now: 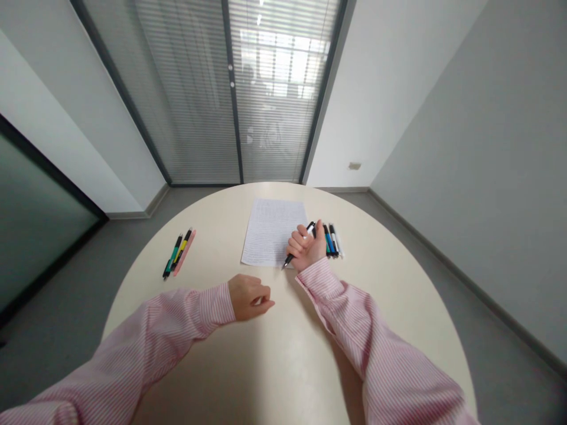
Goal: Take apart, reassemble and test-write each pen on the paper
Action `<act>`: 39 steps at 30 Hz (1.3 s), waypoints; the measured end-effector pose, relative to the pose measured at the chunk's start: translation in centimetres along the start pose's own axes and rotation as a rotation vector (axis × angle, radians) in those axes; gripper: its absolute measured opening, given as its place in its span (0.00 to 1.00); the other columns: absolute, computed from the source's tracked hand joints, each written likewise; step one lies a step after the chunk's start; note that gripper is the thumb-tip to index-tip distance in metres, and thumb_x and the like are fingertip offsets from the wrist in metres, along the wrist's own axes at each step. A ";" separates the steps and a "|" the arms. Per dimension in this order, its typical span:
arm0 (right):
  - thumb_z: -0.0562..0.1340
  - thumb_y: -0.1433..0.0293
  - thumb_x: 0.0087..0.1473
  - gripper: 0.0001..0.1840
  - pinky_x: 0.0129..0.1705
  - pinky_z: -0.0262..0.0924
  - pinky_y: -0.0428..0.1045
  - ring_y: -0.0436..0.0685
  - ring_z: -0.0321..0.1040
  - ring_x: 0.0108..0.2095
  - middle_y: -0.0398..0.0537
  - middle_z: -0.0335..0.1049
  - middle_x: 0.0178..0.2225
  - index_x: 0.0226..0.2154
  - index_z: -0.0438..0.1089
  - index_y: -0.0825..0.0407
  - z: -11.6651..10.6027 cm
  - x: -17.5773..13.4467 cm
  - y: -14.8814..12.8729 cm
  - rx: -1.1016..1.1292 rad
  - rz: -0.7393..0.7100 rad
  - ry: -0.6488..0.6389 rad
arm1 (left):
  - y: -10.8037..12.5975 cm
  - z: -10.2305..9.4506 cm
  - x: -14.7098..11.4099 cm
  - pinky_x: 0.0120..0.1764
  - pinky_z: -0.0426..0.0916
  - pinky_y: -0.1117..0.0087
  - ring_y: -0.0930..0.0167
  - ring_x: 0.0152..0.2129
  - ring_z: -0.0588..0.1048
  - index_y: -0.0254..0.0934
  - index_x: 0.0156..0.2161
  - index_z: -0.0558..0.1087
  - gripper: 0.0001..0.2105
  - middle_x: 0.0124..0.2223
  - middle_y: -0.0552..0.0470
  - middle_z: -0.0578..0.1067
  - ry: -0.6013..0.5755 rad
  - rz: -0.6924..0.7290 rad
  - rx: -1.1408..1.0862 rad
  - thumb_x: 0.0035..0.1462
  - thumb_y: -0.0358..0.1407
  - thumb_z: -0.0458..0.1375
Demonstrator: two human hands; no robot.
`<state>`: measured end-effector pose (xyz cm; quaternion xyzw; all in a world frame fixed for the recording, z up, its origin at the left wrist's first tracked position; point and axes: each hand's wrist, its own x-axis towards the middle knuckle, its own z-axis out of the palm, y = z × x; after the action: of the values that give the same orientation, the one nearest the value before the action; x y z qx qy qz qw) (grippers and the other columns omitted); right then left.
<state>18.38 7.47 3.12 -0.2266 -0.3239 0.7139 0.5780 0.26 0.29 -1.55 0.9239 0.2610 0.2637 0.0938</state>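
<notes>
1. A person in a shirt with pink-and-white striped sleeves [179, 319] works at a round, cream-topped bench [292, 354], both forearms reaching in from its near edge.
2. The right hand [308, 248], palm turned up, has its fingers closed around a slim black-and-white pen [289, 260], held tilted above the bench with its tip down beside the paper's near edge.
3. A white, rectangular sheet of closely lined paper [268, 227] lies toward the bench's far edge, its near right corner hidden by that hand.
4. The left hand [250, 297] is nearer the bench's near edge, apart from the paper, its fingers curled narrow.
5. Toward the bench's left edge lie a green-and-black pen [172, 258], a yellow-and-black pen [182, 248] and a slender pink pen [185, 254], side by side.
6. Just right of the right hand, a row of slim green, blue and white pens [331, 242] is partly covered.
</notes>
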 end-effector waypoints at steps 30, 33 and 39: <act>0.56 0.60 0.51 0.17 0.18 0.59 0.43 0.47 0.61 0.19 0.41 0.65 0.20 0.38 0.70 0.55 -1.1 1.6 4.0 -0.079 -0.026 0.148 | -0.6 0.3 -0.4 0.22 0.63 0.72 0.68 0.20 0.74 0.39 0.48 0.69 0.16 0.24 0.50 0.76 -0.125 -0.435 0.403 0.59 0.41 0.46; 0.51 0.53 0.53 0.24 0.14 0.54 0.43 0.46 0.54 0.12 0.39 0.60 0.13 0.32 0.71 0.56 -1.0 1.1 4.2 -0.352 -0.044 0.159 | -0.5 0.2 -0.1 0.23 0.64 0.71 0.66 0.22 0.76 0.39 0.51 0.67 0.17 0.27 0.48 0.78 -0.193 -0.482 0.439 0.59 0.40 0.46; 0.64 0.58 0.42 0.16 0.12 0.49 0.41 0.44 0.50 0.10 0.34 0.59 0.11 0.22 0.61 0.51 -0.2 -0.3 4.7 -0.717 -0.182 0.167 | -0.1 -0.1 0.3 0.26 0.67 0.68 0.64 0.26 0.77 0.39 0.53 0.66 0.18 0.32 0.47 0.79 -0.257 -0.503 0.404 0.60 0.39 0.45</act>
<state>15.40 6.66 -0.44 -0.4422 -0.5239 0.4800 0.5473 0.38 0.52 -1.35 0.8562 0.5135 0.0569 0.0033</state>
